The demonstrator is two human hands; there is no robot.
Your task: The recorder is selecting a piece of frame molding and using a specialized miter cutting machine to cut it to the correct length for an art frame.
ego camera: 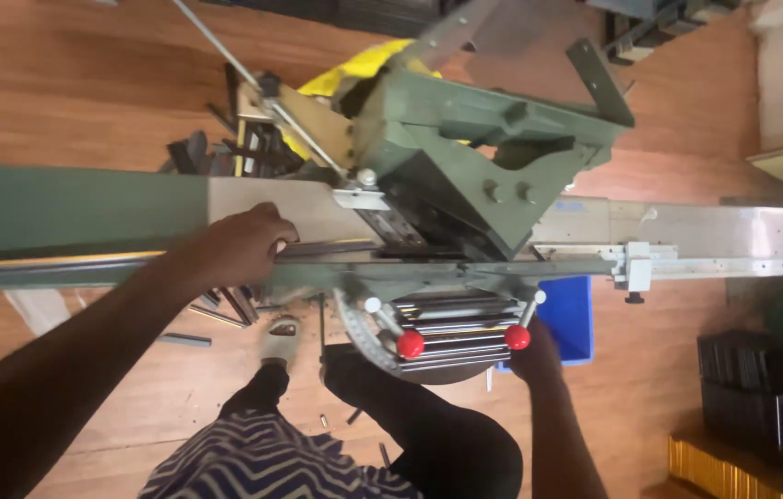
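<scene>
- While my left hand (239, 245) presses the dark moulding strip (336, 249) flat on the green machine bed (68, 208), fingers curled over its top, clamped on it, I judge it needs to sit tight against the fence right up to the cutter head (465, 157).
- Strip lies along the bed, one end under the head.
- Right hand (534, 356) is just below the right red-knobbed lever (518, 336), touching or near it; fingers hidden, so I cannot tell closed or loose.
- Second red knob (410, 344) sits untouched, left of it.
- Left forearm comes in from lower left, wrist level; right forearm rises straight from below.
- Offcuts (216, 314) litter the wooden floor (86, 83); blue bin (567, 319) sits under the bed.
</scene>
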